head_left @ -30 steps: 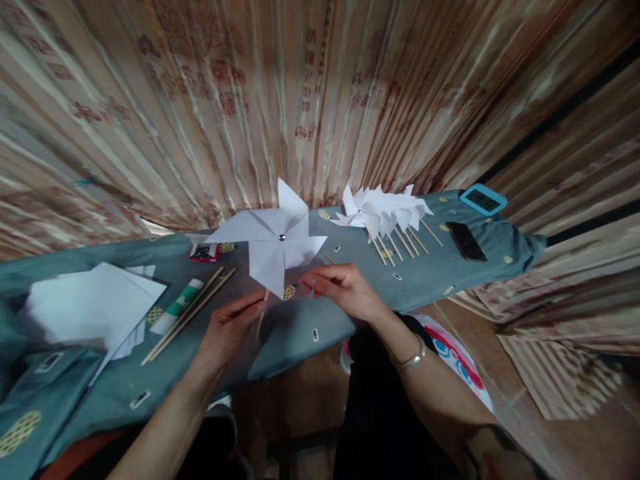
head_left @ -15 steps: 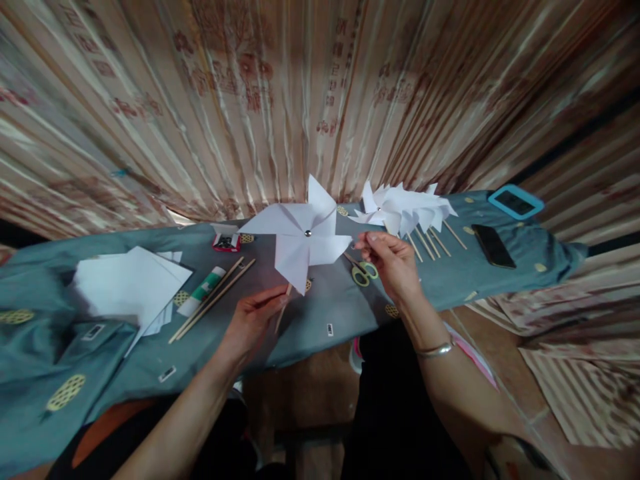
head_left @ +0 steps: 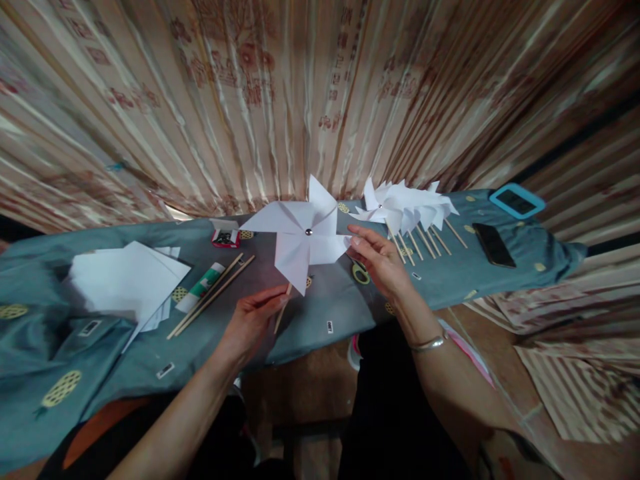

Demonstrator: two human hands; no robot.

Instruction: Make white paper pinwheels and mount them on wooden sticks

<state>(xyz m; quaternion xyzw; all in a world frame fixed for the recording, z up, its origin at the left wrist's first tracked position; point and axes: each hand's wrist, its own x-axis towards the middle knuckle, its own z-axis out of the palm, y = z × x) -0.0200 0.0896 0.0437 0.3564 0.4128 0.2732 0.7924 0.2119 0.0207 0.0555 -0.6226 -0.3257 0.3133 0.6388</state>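
Note:
A white paper pinwheel with a round metal pin at its hub stands upright in front of me. My left hand is closed round its thin wooden stick, just below the blades. At the tip of the right-hand blade, my right hand has thumb and forefinger closed on the paper. Beneath that hand, yellow-green scissors lie partly covered. Several finished pinwheels lie overlapped in a row behind it, their sticks pointing towards me.
On the grey-green cloth at left are white paper sheets, a glue stick, wooden sticks and a small red box of pins. A phone and a blue-framed device lie right. A curtain hangs behind.
My right hand has moved slightly left, from beside the blade onto its tip, covering more of the scissors. My left hand and the pinwheel have stayed nearly still.

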